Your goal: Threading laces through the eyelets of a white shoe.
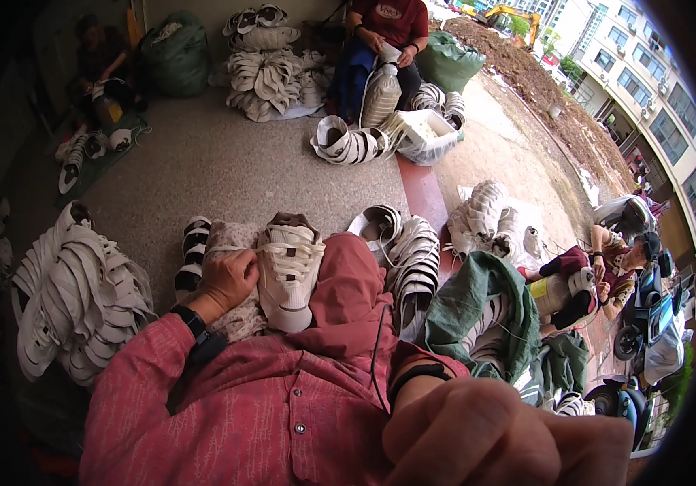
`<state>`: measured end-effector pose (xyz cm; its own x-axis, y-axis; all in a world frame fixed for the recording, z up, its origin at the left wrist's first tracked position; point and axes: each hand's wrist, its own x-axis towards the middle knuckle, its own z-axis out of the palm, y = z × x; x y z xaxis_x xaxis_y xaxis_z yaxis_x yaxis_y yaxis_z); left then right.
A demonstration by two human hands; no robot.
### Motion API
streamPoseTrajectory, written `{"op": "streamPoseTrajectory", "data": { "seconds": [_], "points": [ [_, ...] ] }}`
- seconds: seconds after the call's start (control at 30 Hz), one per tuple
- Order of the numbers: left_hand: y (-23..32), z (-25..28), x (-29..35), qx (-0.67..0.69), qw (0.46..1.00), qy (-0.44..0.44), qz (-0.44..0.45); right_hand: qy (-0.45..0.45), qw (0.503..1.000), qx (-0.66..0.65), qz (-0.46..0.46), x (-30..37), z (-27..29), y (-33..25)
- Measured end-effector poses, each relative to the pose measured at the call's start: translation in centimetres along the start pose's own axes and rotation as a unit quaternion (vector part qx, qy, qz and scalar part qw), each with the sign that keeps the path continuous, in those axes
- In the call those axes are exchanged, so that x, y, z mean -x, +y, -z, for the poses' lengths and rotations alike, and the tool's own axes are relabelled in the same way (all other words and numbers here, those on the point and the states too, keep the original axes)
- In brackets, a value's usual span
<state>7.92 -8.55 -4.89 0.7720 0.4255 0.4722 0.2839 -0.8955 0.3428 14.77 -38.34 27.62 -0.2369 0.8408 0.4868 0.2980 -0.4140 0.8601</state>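
Note:
A cream shoe upper (287, 279) lies on my lap, its toe toward me, with a pale lace (295, 253) crossing its front. My left hand (230, 279) is closed at the upper's left edge, over a pale patterned cloth (230, 236). Close to the camera, my right hand (502, 437) is raised with its fingers curled; anything inside them is hidden. A thin dark cord (376, 348) hangs beside my right arm.
Stacked pale shoe uppers (80, 292) stand at my left, with another row (414, 259) at my right knee. A green sack (481, 300) holds more. Other people sit working ahead and at the right. A white bin (429, 134) stands ahead, near a seated person.

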Motion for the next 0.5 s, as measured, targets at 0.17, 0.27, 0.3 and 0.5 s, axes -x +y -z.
{"op": "streamPoseTrajectory", "data": {
  "seconds": [0.17,0.27,0.3,0.5],
  "points": [
    [-0.3,0.2,0.0,-0.006,1.000,-0.006,0.009,-0.031,1.000,-0.004,0.002,4.4,0.9,-0.6],
    [0.2,0.4,-0.3,0.014,1.000,0.005,0.001,0.077,0.908,-0.394,-0.119,7.1,-1.1,-2.9],
    [-0.2,0.9,0.1,0.008,1.000,0.011,0.007,0.118,0.836,-0.515,-0.150,9.9,-0.6,-3.7],
    [-0.5,0.2,0.8,-0.002,1.000,0.009,0.016,0.133,0.393,-0.871,-0.264,1.8,-8.9,-10.4]
  ]
}}
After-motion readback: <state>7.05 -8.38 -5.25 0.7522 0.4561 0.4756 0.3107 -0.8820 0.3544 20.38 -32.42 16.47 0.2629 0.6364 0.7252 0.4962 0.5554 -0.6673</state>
